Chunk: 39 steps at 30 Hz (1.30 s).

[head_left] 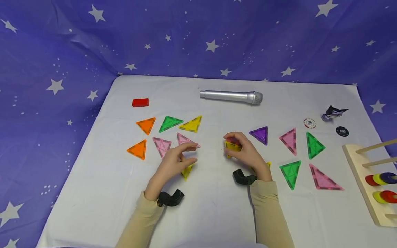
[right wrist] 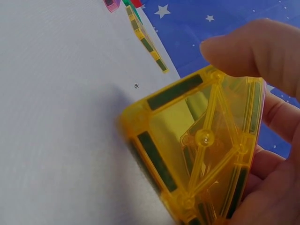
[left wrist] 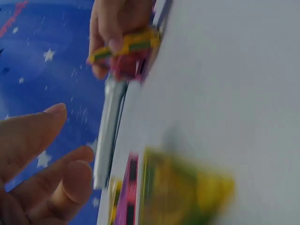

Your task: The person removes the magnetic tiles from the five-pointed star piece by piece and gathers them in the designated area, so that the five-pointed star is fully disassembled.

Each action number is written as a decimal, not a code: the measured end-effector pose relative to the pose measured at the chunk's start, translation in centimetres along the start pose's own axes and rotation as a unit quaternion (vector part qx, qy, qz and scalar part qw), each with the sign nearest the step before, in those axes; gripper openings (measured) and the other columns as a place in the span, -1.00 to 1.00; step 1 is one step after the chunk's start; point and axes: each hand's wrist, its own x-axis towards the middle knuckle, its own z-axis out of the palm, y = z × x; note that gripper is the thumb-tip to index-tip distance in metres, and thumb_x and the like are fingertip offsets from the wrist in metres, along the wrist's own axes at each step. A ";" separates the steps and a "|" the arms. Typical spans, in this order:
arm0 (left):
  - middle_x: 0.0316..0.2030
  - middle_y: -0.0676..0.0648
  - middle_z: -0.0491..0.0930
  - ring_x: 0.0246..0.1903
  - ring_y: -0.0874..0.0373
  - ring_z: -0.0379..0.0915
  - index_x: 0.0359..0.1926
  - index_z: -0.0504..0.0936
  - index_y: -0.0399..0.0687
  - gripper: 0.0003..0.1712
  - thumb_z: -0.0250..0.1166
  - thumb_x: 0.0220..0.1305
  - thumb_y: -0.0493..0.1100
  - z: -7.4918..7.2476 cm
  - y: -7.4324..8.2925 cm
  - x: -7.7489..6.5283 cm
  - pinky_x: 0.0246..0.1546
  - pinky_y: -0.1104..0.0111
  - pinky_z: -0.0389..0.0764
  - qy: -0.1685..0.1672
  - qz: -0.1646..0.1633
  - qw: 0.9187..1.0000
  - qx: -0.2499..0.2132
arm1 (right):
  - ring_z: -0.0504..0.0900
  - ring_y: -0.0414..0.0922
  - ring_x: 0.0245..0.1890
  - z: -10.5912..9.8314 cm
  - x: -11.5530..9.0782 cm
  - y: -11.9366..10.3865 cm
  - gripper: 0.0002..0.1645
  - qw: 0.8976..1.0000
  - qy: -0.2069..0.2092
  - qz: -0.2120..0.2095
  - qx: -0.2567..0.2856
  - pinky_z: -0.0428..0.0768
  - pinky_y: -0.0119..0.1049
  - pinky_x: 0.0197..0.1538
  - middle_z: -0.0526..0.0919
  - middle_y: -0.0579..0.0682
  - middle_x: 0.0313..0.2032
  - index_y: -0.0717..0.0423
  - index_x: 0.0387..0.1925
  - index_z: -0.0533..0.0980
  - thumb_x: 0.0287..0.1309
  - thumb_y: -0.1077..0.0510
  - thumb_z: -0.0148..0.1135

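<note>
My right hand [head_left: 249, 155] pinches a yellow magnetic tile [right wrist: 154, 140] between thumb and fingers, tilted above the white table. Against its far side lies a pink tile [left wrist: 129, 65], seen in the left wrist view. My left hand [head_left: 172, 163] hovers with fingers curved and thumb apart, nothing between them. Beneath and beside it lie a yellow triangle tile [head_left: 186, 173] and two pink triangle tiles [head_left: 162, 145], partly covered by the hand. Another yellow tile [head_left: 268, 165] is mostly hidden under my right wrist.
Orange [head_left: 138, 150], green [head_left: 170, 123] and yellow [head_left: 193, 124] triangles lie left; purple [head_left: 261, 134], pink [head_left: 289, 140] and green [head_left: 314, 145] ones right. A silver microphone [head_left: 229, 96], red block [head_left: 140, 102], poker chips [head_left: 342, 131], small dark figurine [head_left: 335, 112] and wooden ring rack [head_left: 359, 179] surround them.
</note>
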 end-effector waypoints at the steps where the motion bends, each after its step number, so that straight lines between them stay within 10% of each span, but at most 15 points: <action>1: -0.06 -0.10 0.55 -0.72 0.13 0.33 0.09 0.48 -0.08 -0.53 0.30 0.12 -0.21 0.4 0.2 0.7 -0.67 0.41 0.41 -0.015 0.007 1.000 -0.013 | 0.35 0.05 -0.05 0.0 0.0 0.0 -0.53 1.000 0.001 -0.001 0.001 0.29 -0.06 0.04 0.35 0.16 0.02 0.31 0.00 0.38 0.00 0.38 0.24; 9: -0.08 -0.12 0.54 -0.76 -0.06 0.38 0.02 0.48 -0.10 -0.67 0.20 0.22 -0.19 4.2 0.9 5.5 -0.69 0.39 0.40 -0.071 0.030 0.993 -0.085 | 0.36 0.05 -0.05 0.3 0.0 0.2 -0.54 1.000 -0.002 -0.007 0.017 0.29 -0.05 0.04 0.34 0.16 0.02 0.25 0.00 0.39 0.00 0.36 0.25; 16: -0.19 -0.25 0.59 -0.77 -0.18 0.38 0.00 0.44 -0.17 -0.65 0.23 0.18 -0.27 6.0 1.3 6.7 -0.68 0.44 0.38 -0.055 0.029 0.991 -0.117 | 0.36 0.05 -0.03 0.3 0.0 0.2 -0.47 0.999 -0.012 -0.002 0.037 0.29 -0.04 0.07 0.33 0.15 0.04 0.25 0.05 0.35 -0.01 0.38 0.25; 21: -0.26 -0.31 0.60 -0.75 -0.19 0.38 -0.06 0.43 -0.28 -0.70 0.20 0.16 -0.38 5.9 3.3 6.4 -0.70 0.51 0.34 -0.029 0.041 0.993 -0.109 | 0.32 0.06 0.02 0.2 0.0 0.3 -0.43 0.999 -0.015 -0.001 0.036 0.24 -0.03 0.11 0.30 0.17 0.07 0.26 0.09 0.33 -0.02 0.39 0.24; 29: -0.35 -0.04 0.61 -0.80 0.25 0.27 -0.30 0.58 -0.11 -0.90 0.19 0.17 -0.35 7.1 1.3 7.2 -0.71 0.46 0.35 0.002 0.079 0.995 -0.058 | 0.32 0.08 0.04 0.0 -0.2 0.2 -0.47 0.999 -0.012 0.000 0.031 0.25 -0.03 0.12 0.29 0.19 0.08 0.27 0.10 0.33 0.02 0.43 0.16; 39: -0.28 0.06 0.60 -0.72 0.29 0.14 -0.18 0.63 0.00 -0.81 0.25 0.16 -0.24 7.5 1.0 7.2 -0.64 0.49 0.27 -0.070 0.105 0.991 0.037 | 0.34 0.11 0.07 -0.5 -0.2 0.4 -0.41 0.998 -0.009 -0.008 0.058 0.23 -0.01 0.15 0.33 0.22 0.09 0.32 0.13 0.31 -0.01 0.57 -0.06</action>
